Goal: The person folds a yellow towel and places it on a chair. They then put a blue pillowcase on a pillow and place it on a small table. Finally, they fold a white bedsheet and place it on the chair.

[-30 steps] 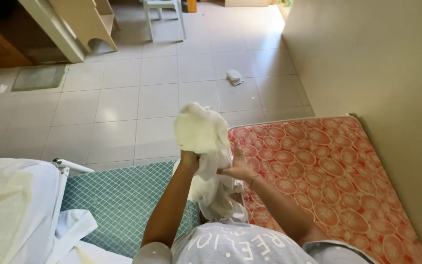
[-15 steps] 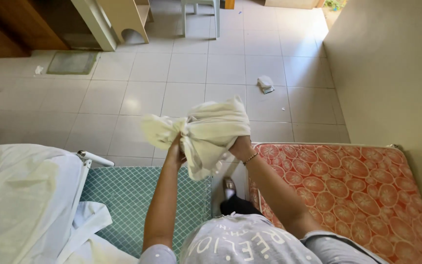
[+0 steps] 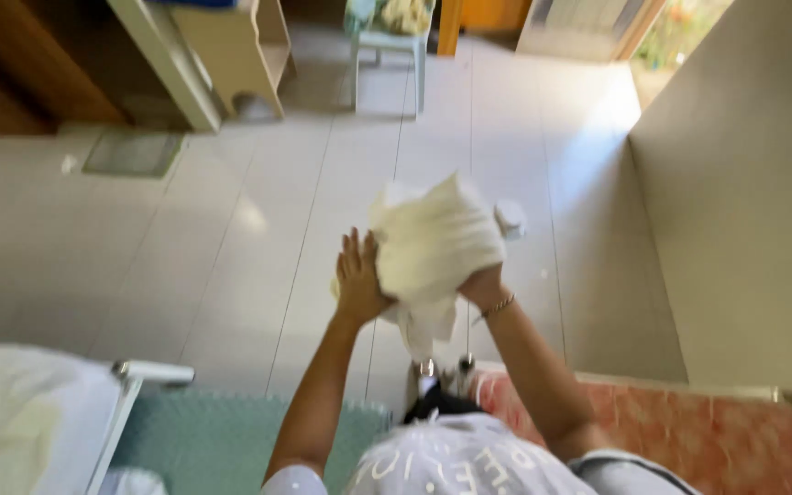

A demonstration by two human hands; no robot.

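Gripped from the right side: cream cloth (image 3: pixel 433 247) bunched up in mid-air, well above the tiled floor (image 3: pixel 231 238), held out in front of the chest at arm's length. Right hand (image 3: pixel 483 286) closed on the cloth's lower right edge, fingers mostly hidden behind the fabric, bracelet showing at the wrist. Left hand (image 3: pixel 359 275) flat and spread, palm laid against the cloth's left edge, pinching nothing. Bulk of the cloth lying up and between the two hands, a loose tail hanging straight down below them, so the long run goes roughly top to bottom. Both hands about equally near, one touching each side. Farther out: small white scrap (image 3: pixel 510 218) on the floor beyond the cloth, pale stool (image 3: pixel 387 50) at the far end of the room. Nearer the body: red patterned mattress (image 3: pixel 689 440) low on the right, green checked mat (image 3: pixel 222 440) low on the left, white bedding (image 3: pixel 20 412) in the left corner. Picture blurred; weave and folds not clear.
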